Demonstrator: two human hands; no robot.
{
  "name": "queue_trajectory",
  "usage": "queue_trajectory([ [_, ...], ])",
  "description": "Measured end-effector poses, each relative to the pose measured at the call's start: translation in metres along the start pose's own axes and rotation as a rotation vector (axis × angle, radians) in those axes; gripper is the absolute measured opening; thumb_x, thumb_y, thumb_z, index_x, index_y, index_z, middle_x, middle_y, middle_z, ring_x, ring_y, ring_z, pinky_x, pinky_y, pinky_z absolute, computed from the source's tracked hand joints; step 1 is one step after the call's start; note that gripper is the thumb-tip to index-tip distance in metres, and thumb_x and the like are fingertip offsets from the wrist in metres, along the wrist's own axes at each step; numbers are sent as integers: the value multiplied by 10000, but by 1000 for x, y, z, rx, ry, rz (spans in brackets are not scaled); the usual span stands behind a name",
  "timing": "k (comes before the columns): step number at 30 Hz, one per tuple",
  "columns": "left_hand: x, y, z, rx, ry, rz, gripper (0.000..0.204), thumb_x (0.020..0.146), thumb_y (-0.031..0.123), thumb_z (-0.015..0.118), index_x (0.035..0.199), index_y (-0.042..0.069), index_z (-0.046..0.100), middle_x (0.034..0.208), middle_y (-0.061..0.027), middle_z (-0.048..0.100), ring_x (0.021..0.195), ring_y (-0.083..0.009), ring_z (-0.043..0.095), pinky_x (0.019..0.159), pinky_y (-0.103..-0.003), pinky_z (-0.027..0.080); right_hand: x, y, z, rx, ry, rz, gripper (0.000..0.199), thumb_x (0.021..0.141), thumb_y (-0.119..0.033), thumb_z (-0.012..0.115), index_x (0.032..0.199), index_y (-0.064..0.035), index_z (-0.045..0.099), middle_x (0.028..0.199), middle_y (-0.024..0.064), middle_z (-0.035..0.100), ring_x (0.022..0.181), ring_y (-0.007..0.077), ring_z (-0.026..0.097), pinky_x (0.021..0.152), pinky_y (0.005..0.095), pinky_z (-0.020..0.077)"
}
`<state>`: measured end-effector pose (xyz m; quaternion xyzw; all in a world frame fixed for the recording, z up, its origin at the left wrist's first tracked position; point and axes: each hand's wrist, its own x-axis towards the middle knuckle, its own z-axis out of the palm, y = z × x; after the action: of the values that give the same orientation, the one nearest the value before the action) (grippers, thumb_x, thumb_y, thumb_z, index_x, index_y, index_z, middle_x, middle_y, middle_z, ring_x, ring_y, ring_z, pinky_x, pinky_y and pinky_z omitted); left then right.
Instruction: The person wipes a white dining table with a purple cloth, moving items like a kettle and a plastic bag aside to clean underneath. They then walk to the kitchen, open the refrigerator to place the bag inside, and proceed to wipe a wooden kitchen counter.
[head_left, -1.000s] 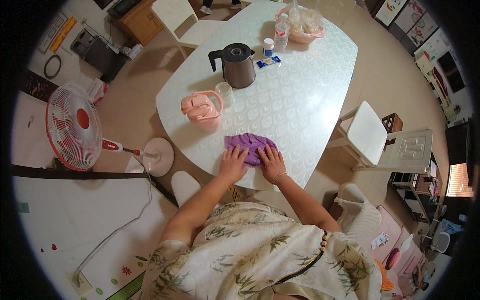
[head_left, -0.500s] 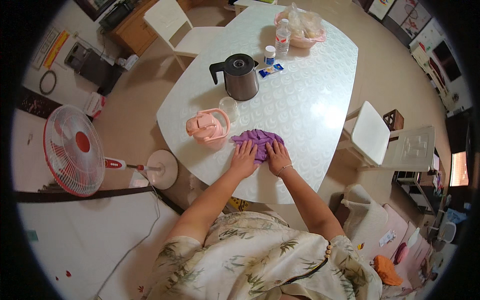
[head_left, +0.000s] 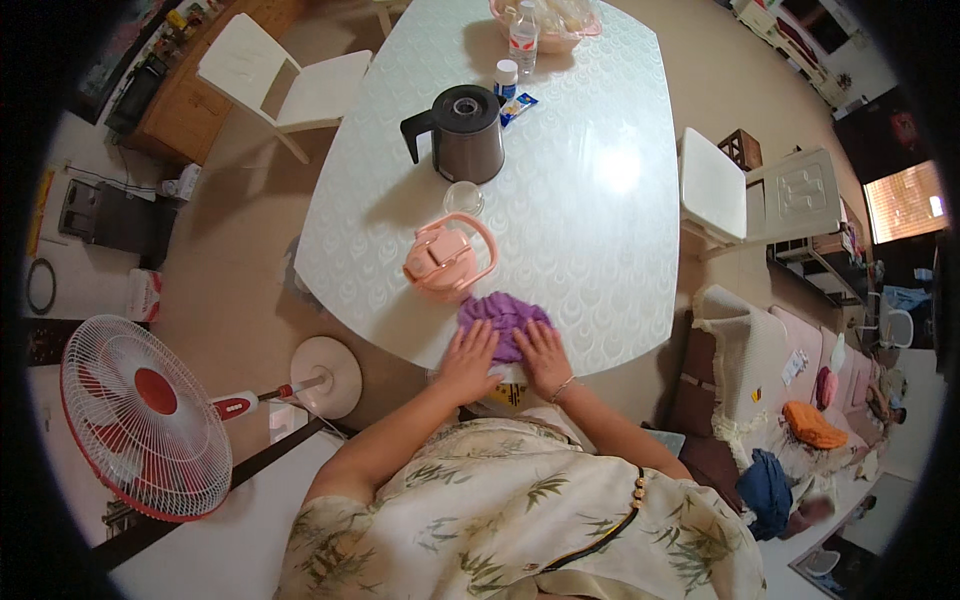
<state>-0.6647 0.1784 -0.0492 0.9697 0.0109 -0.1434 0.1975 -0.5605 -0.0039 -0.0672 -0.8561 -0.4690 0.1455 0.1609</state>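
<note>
A crumpled purple cloth [head_left: 503, 312] lies bunched near the table's close edge. My left hand [head_left: 469, 362] presses on its left side, the fingers stretched out and a little apart. Resting on the right side of it is my right hand [head_left: 543, 360], also with extended fingers, and a bracelet circles that wrist. Just beyond the cloth, to the left, stands a pink bottle [head_left: 440, 262] with a loop handle. Behind the bottle sits a small clear glass [head_left: 463, 201], and farther back a grey-brown jug [head_left: 471, 150] with a black lid and handle.
The white patterned table [head_left: 600, 250] also carries a pill bottle [head_left: 506, 78], a blue packet [head_left: 518, 107], a water bottle [head_left: 523, 42] and a pink basket [head_left: 562, 42]. White chairs [head_left: 712, 185] flank it. A red-and-white fan [head_left: 150, 420] stands at left, a sofa [head_left: 760, 350] at right.
Both hands and the cloth have come closer to the table's near edge, from beside the pink bottle to nearer me. The whole view has also shifted and turned.
</note>
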Motion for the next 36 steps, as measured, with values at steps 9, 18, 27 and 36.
queue_trajectory([
  [9,-82,-86,0,150,217,-279,773,811,441,607,1395,13,337,1475,-176,285,1380,-314,251,1116,-514,182,65,-82,36,-87,-105,-239,706,813,-273,593,1439,-140,295,1495,164,257,1377,342,235,1130,460,154],
  [18,-25,-124,-14,16,212,-420,830,759,311,674,1443,97,255,1507,-120,237,1406,-302,186,1108,-496,215,92,-86,25,-76,-147,-189,558,881,-259,502,1407,-142,357,1478,133,303,1366,299,279,1104,461,227],
  [27,5,-109,-43,102,99,-322,786,748,342,684,1425,193,314,1510,-58,246,1411,-256,179,1112,-544,152,76,-85,30,-83,-35,50,495,915,-189,399,1405,-132,355,1474,109,317,1349,287,311,1114,459,224],
  [36,46,-72,-40,126,110,-204,791,741,394,676,1422,190,328,1484,-69,294,1400,-267,205,1123,-555,116,61,-46,-5,-86,-80,214,530,908,-171,398,1432,-143,322,1506,98,272,1385,264,257,1138,428,170],
])
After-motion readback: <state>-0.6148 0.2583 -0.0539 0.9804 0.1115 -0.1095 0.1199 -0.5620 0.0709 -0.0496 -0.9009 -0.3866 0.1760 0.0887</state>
